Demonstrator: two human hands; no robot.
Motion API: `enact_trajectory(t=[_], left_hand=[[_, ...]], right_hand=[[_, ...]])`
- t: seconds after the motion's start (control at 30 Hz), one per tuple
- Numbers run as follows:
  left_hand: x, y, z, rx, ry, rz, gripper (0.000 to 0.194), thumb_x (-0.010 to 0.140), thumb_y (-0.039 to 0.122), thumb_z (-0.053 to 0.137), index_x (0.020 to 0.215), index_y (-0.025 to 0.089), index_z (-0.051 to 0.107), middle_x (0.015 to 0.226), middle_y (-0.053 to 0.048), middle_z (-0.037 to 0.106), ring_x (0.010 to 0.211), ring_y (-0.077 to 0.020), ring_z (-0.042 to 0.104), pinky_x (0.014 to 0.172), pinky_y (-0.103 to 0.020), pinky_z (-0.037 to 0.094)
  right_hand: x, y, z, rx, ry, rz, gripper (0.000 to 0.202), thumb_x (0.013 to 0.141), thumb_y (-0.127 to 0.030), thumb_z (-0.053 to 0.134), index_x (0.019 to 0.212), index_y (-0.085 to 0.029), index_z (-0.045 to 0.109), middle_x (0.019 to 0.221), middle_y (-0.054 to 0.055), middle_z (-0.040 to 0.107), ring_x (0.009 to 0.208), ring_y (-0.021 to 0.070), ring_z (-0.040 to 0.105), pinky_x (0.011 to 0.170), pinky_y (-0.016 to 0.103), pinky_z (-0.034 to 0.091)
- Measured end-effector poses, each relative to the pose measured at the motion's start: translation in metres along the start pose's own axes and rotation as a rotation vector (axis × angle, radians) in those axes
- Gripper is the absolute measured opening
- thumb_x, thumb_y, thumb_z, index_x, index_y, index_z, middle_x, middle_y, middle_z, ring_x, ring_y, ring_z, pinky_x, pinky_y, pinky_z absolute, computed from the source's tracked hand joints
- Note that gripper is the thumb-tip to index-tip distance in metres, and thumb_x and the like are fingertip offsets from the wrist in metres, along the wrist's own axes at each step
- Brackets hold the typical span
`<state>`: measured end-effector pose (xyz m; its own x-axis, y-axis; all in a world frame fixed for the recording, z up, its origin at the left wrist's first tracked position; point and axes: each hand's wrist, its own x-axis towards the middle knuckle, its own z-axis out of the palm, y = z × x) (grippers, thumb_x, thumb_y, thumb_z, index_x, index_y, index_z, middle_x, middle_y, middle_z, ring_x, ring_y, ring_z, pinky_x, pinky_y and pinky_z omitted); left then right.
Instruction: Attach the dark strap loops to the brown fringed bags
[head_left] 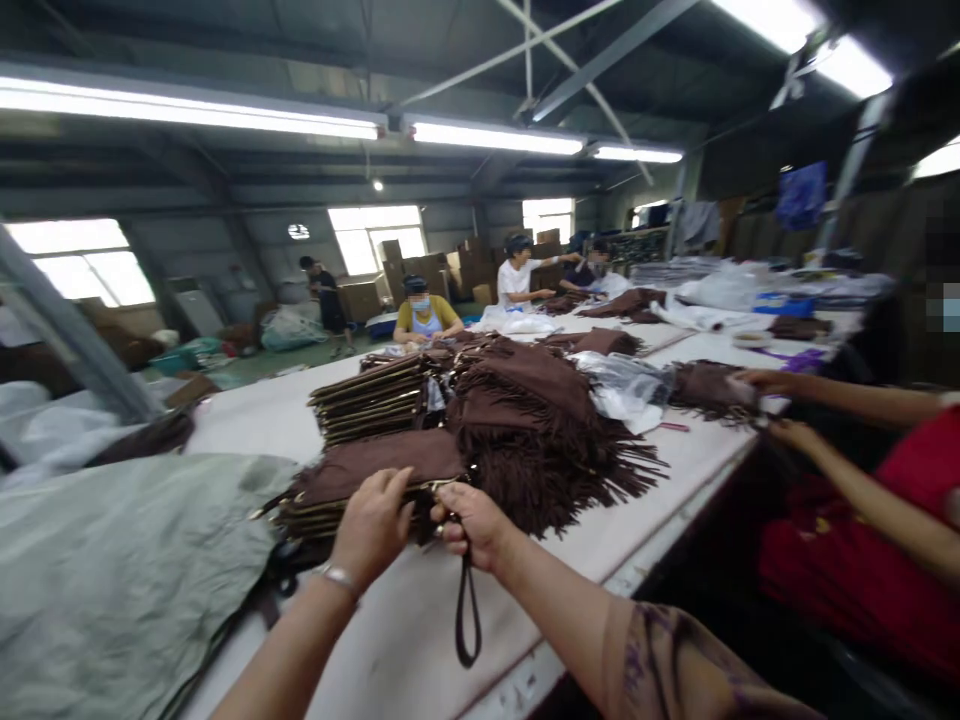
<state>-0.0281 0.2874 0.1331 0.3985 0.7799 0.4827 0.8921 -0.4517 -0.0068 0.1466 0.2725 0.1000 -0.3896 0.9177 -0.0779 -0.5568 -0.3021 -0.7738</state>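
At the table's near side, a brown zippered pouch lies on top of a stack of similar pouches. My left hand grips its near edge by the zipper, fingers on top and thumb below. Close beside it, my right hand is closed on the clasp end of a dark wrist strap, at the pouch's corner. The strap's loop hangs below that hand. Whether the clasp is hooked to the pouch is hidden by my fingers. Just beyond is a heap of fringed brown pouches.
Another pouch stack stands behind. Clear plastic bags lie right of the heap. A grey-green cover bulges at the left. At the right, a co-worker's hands handle a fringed piece. Other people sit farther along the white table.
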Motion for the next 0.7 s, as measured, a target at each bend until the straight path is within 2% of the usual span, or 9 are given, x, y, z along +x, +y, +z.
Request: enact_trajectory(t=[0.03, 0.1, 0.2, 0.37, 0.47, 0.53, 0.57, 0.63, 0.7], left_hand=[[0.008, 0.002, 0.002, 0.064, -0.045, 0.018, 0.035, 0.088, 0.023, 0.052, 0.123, 0.022, 0.058, 0.119, -0.011, 0.063, 0.110, -0.0263, 0.056, 0.090, -0.037, 0.046], [0.019, 0.006, 0.009, 0.166, -0.103, 0.025, 0.023, 0.092, 0.022, 0.047, 0.107, 0.022, 0.064, 0.108, -0.010, 0.064, 0.100, -0.0256, 0.058, 0.082, -0.036, 0.046], [0.022, 0.006, 0.020, 0.215, -0.090, 0.017, 0.020, 0.091, 0.015, 0.045, 0.088, 0.019, 0.064, 0.095, -0.010, 0.063, 0.091, -0.0249, 0.057, 0.077, -0.035, 0.046], [0.016, -0.010, 0.030, 0.190, -0.030, 0.033, 0.022, 0.089, 0.007, 0.043, 0.086, 0.018, 0.061, 0.092, -0.008, 0.062, 0.088, -0.0230, 0.056, 0.079, -0.034, 0.046], [0.017, -0.008, 0.027, 0.184, -0.026, 0.004, 0.020, 0.090, 0.010, 0.044, 0.083, 0.018, 0.061, 0.091, -0.008, 0.061, 0.087, -0.0240, 0.055, 0.078, -0.036, 0.047], [0.019, 0.004, 0.023, 0.151, 0.013, -0.013, 0.013, 0.088, 0.014, 0.050, 0.091, 0.018, 0.063, 0.096, -0.009, 0.061, 0.093, -0.0255, 0.055, 0.083, -0.038, 0.046], [0.020, 0.011, 0.022, 0.121, 0.039, -0.004, 0.016, 0.086, 0.016, 0.054, 0.099, 0.018, 0.063, 0.102, -0.010, 0.061, 0.098, -0.0262, 0.054, 0.087, -0.039, 0.046], [0.023, 0.026, 0.021, 0.047, 0.075, 0.040, 0.033, 0.083, 0.019, 0.061, 0.116, 0.019, 0.060, 0.112, -0.009, 0.060, 0.107, -0.0266, 0.052, 0.094, -0.040, 0.044], [0.028, 0.038, 0.022, -0.006, 0.067, 0.079, 0.036, 0.082, 0.019, 0.062, 0.118, 0.023, 0.060, 0.113, -0.008, 0.061, 0.106, -0.0256, 0.053, 0.093, -0.040, 0.045]], right_hand=[[0.001, 0.002, 0.001, -0.001, 0.002, -0.007, 0.015, 0.092, -0.033, 0.053, 0.091, -0.019, 0.046, 0.067, -0.009, 0.052, 0.038, -0.0017, 0.033, 0.040, 0.013, 0.012], [0.002, 0.004, 0.002, -0.021, 0.016, -0.012, 0.016, 0.091, -0.033, 0.054, 0.090, -0.019, 0.046, 0.066, -0.009, 0.052, 0.038, -0.0019, 0.032, 0.040, 0.014, 0.010], [0.006, -0.005, -0.004, -0.076, 0.081, -0.019, 0.021, 0.087, -0.036, 0.059, 0.087, -0.020, 0.047, 0.060, -0.010, 0.049, 0.034, -0.0006, 0.028, 0.035, 0.014, 0.010], [0.008, -0.038, -0.030, -0.133, 0.191, -0.092, 0.033, 0.082, -0.047, 0.064, 0.082, -0.021, 0.043, 0.057, -0.012, 0.044, 0.033, -0.0007, 0.022, 0.033, 0.014, 0.011], [0.001, -0.038, -0.038, -0.166, 0.173, -0.089, 0.041, 0.075, -0.052, 0.069, 0.080, -0.022, 0.043, 0.059, -0.010, 0.048, 0.034, -0.0004, 0.026, 0.032, 0.013, 0.012], [-0.006, -0.028, -0.035, -0.179, 0.173, -0.088, 0.044, 0.073, -0.056, 0.070, 0.081, -0.022, 0.043, 0.061, -0.010, 0.050, 0.034, 0.0001, 0.029, 0.031, 0.013, 0.012], [-0.010, -0.022, -0.032, -0.186, 0.179, -0.093, 0.045, 0.072, -0.058, 0.069, 0.082, -0.022, 0.043, 0.062, -0.010, 0.051, 0.034, 0.0002, 0.029, 0.030, 0.014, 0.013], [-0.018, -0.011, -0.022, -0.200, 0.189, -0.108, 0.046, 0.072, -0.061, 0.067, 0.084, -0.022, 0.045, 0.063, -0.009, 0.053, 0.034, 0.0003, 0.030, 0.029, 0.014, 0.014], [-0.025, -0.006, -0.011, -0.215, 0.191, -0.132, 0.047, 0.073, -0.063, 0.065, 0.084, -0.022, 0.047, 0.063, -0.009, 0.053, 0.033, 0.0005, 0.029, 0.028, 0.015, 0.015]])
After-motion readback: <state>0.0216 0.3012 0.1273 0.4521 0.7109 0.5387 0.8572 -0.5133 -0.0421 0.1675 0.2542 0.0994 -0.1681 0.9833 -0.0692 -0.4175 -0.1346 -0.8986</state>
